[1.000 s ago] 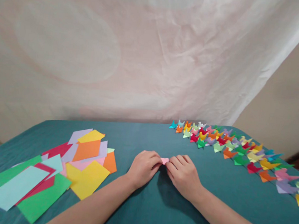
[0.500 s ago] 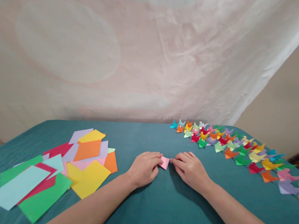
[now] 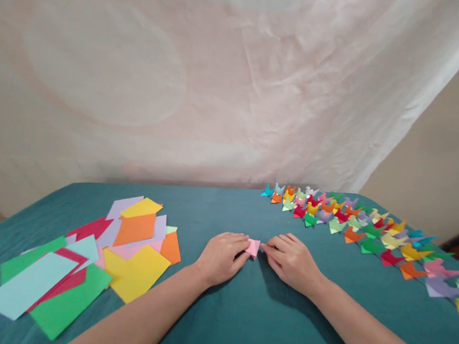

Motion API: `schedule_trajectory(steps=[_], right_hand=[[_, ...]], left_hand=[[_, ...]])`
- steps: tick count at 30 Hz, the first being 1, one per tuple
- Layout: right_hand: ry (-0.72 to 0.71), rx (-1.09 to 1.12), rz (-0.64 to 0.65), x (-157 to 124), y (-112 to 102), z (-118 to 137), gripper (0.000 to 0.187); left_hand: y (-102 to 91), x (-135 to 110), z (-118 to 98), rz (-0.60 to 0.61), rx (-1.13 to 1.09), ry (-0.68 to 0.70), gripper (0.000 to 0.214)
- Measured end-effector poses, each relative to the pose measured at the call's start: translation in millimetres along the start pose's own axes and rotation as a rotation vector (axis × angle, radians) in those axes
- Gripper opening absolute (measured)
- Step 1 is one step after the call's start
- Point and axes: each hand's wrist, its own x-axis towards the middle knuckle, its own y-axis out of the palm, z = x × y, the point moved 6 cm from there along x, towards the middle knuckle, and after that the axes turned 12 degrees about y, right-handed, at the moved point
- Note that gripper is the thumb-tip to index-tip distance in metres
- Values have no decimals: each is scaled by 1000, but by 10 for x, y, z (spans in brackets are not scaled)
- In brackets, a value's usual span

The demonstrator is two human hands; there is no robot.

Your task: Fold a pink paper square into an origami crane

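Note:
A small folded pink paper piece (image 3: 253, 247) rests on the teal tablecloth (image 3: 238, 316) between my hands. My left hand (image 3: 222, 257) lies with its fingers curled, and its fingertips pinch the left side of the pink piece. My right hand (image 3: 292, 259) rests on the cloth just right of the piece, its fingers together and their tips touching the piece's right edge.
A loose pile of flat coloured paper sheets (image 3: 92, 250) lies at the left. Several rows of folded coloured paper figures (image 3: 372, 232) stretch along the right side of the table. A pale cloth backdrop (image 3: 182, 78) hangs behind the table.
The right hand has slid a little to the right and uncovered more of the pink piece. The piece now stands slightly more raised at the left fingertips.

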Motion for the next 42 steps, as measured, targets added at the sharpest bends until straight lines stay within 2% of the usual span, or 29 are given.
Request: schedule_trajectory(steps=[34,42], right_hand=[[5,-13,-8,9,0,10,20],[10,16,42,6,5,35,21]], left_hand=[[12,-6,4,6,-25,-10,28],[17,-12,23,7,-36,-28,28]])
